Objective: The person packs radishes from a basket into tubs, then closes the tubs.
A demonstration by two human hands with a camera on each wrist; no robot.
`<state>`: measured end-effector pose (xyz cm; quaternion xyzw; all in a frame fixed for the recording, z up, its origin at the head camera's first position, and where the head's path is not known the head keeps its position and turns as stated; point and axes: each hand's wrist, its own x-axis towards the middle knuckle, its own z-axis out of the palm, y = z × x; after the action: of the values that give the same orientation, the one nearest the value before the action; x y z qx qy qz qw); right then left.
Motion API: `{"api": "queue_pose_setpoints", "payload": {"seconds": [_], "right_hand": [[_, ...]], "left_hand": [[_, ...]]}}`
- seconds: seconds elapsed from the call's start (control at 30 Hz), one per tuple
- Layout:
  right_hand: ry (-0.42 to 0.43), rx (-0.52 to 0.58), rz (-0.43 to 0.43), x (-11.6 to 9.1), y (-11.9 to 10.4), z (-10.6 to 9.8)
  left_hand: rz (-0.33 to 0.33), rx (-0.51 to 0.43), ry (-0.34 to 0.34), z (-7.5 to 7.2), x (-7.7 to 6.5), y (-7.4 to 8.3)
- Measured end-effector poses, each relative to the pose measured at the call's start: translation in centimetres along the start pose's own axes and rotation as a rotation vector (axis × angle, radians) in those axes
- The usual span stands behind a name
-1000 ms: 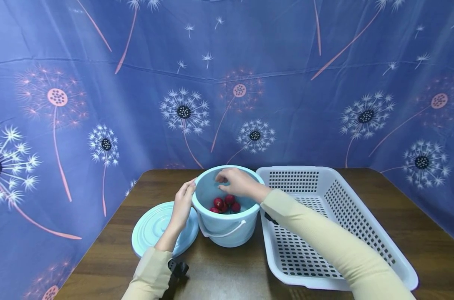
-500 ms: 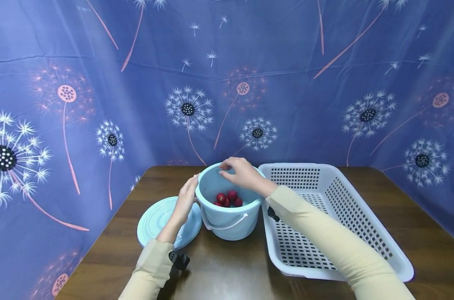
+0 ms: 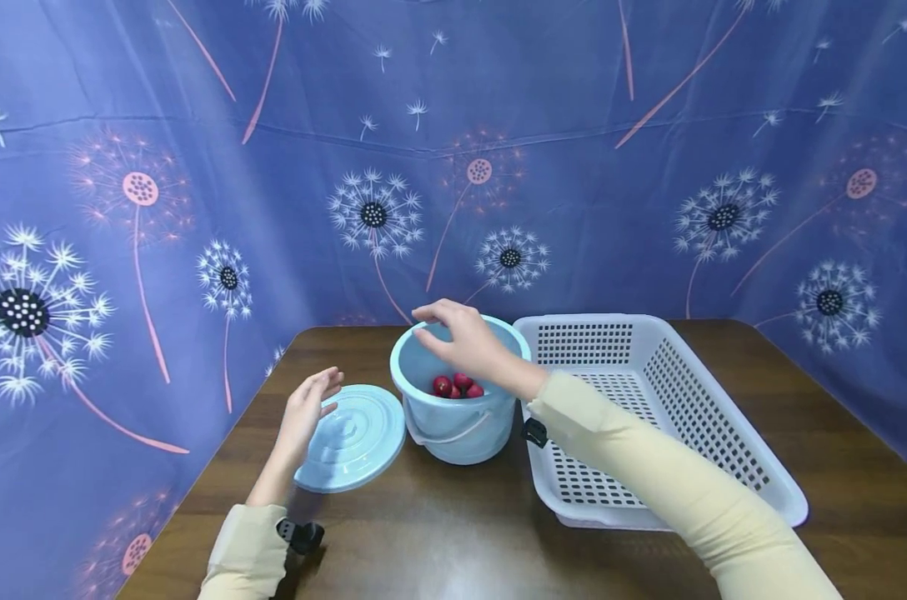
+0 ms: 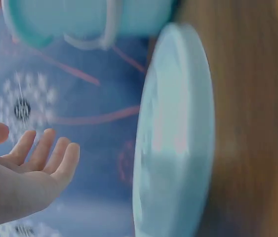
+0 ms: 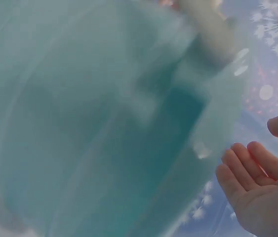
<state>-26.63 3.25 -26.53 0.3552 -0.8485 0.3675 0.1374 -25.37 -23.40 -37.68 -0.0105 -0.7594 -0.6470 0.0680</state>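
My left hand (image 3: 303, 417) is held in the air over the left side of the light blue lid (image 3: 367, 442), holding nothing. In the left wrist view its fingers are loosely bent, apart from the lid (image 4: 176, 123). My right hand (image 3: 472, 342) hovers above the mouth of the light blue bucket (image 3: 464, 442), thumb and fingers spread apart with nothing between them. Several small red round fruits (image 3: 442, 386) lie inside the bucket, partly hidden by its rim. The right wrist view shows the relaxed right hand (image 5: 262, 192) beside the blurred bucket wall (image 5: 79, 123).
A white perforated basket (image 3: 543, 492) stands to the right of the bucket, partly under my right forearm. The bucket's white handle (image 3: 453, 435) hangs down at its front. Wooden table (image 3: 438, 533) shows in front, and a blue dandelion-patterned cloth (image 3: 588, 208) hangs behind.
My left hand has let go of the bucket rim and moved left over the lid. The right hand has come up out of the bucket and opened a little wider.
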Motion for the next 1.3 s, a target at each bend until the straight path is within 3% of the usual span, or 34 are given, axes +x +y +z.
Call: {"api": "queue_pose_setpoints", "payload": {"seconds": [0.23,0.5,0.77,1.0,1.3], "right_hand": [[-0.035,0.078,0.008,-1.2,-2.2,1.3],[-0.124,0.109,0.014,-2.5,-4.0,3.7],[-0.222,0.079,0.018,-3.4,-4.6,6.2],[-0.361,-0.023,0.159,-3.8,-3.3,9.0],[-0.445,-0.047,0.292,-4.5,-2.3,11.8]], "left_hand": [[-0.077,0.061,0.059,-4.9,-0.5,-2.3],[-0.140,0.137,0.022,-8.1,-0.4,-4.3],[-0.272,0.118,-0.113,-8.7,0.4,-5.4],[-0.281,0.103,-0.163,-8.5,0.9,-6.2],[-0.282,0.160,-0.170,-8.6,1.3,-6.1]]}}
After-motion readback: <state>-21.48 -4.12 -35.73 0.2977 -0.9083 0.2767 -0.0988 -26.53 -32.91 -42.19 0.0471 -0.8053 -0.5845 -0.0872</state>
